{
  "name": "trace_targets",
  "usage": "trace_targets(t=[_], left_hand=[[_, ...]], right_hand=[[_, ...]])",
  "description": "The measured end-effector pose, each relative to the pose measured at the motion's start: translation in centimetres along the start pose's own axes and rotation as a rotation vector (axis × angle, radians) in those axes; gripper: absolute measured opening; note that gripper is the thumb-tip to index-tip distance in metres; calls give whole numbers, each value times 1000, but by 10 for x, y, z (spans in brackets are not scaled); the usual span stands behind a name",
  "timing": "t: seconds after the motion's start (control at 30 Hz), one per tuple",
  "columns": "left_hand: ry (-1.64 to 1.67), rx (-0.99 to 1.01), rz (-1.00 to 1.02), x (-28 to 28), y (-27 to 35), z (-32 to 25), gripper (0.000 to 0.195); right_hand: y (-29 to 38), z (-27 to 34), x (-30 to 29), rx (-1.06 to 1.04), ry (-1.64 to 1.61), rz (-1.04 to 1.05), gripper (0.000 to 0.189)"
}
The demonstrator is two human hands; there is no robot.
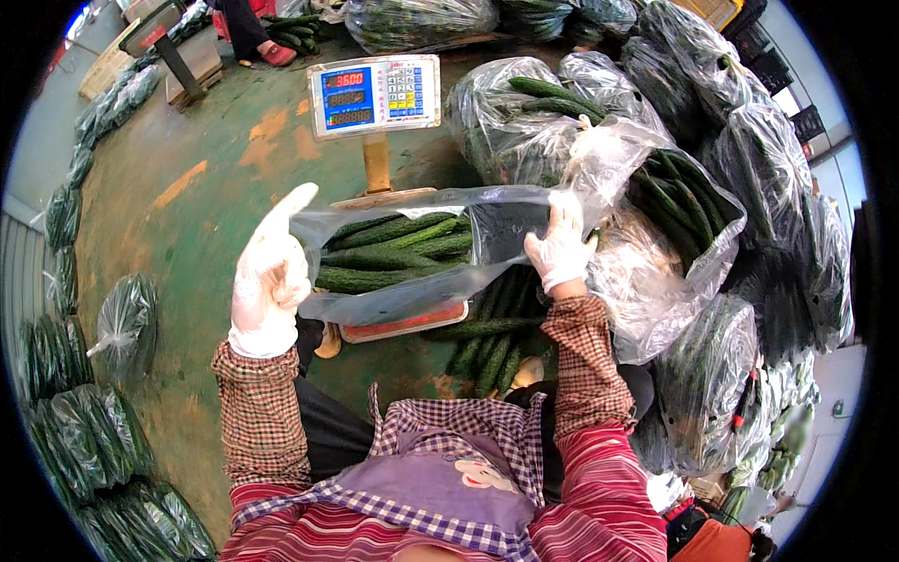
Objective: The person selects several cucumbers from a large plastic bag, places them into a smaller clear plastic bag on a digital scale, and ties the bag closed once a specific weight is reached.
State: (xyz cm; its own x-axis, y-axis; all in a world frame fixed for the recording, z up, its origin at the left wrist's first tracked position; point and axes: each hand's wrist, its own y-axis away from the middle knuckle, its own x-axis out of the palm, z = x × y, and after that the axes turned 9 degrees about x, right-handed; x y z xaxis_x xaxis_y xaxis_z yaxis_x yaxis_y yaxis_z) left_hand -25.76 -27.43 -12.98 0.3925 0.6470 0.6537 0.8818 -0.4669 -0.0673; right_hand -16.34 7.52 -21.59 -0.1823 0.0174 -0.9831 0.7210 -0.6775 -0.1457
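Note:
My left hand (270, 284), in a white glove, grips the left edge of a clear plastic bag (397, 305), with one finger pointing up and away. The bag's right edge is in my gloved right hand (562, 246). Between the two hands the bag's mouth is stretched wide. Several long green cucumbers (390, 256) lie side by side within it, over the red and white platform (407, 323) of a scale. Behind the bag stands the scale's lit display (376, 97) on a post. Some of the right fingertips are hard to make out against the plastic.
More cucumbers (491, 351) lie on the floor by my feet. At right an open bag of cucumbers (681, 204) leans among packed bags (502, 119). A tied bag (128, 323) rests on the green floor at left. Another scale (175, 60) and a person's leg (242, 28) are farther back.

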Motion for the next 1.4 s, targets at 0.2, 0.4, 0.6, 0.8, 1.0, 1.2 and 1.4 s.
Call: trace_targets(t=[0.2, 0.4, 0.6, 0.8, 1.0, 1.2, 1.4], left_hand=[[33, 59, -96, 18, -14, 4, 64], [-214, 184, 99, 20, -16, 19, 63], [-247, 142, 46, 39, -35, 51, 68], [-367, 73, 65, 28, -55, 79, 81], [-379, 71, 20, 25, -70, 94, 61], [-509, 171, 18, 15, -74, 96, 59], [-428, 201, -69, 14, -65, 83, 59]], right_hand=[[7, 4, -20, -59, 164, 192, 94], [-23, -38, -1, -224, -363, -7, 60], [-116, -181, 8, 143, -645, -137, 18], [-170, -344, -63, 731, 343, -361, 50], [-164, -403, -62, 397, 175, -261, 38], [-188, -345, -51, 395, 188, 112, 49], [-161, -312, -36, 118, 434, 201, 39]])
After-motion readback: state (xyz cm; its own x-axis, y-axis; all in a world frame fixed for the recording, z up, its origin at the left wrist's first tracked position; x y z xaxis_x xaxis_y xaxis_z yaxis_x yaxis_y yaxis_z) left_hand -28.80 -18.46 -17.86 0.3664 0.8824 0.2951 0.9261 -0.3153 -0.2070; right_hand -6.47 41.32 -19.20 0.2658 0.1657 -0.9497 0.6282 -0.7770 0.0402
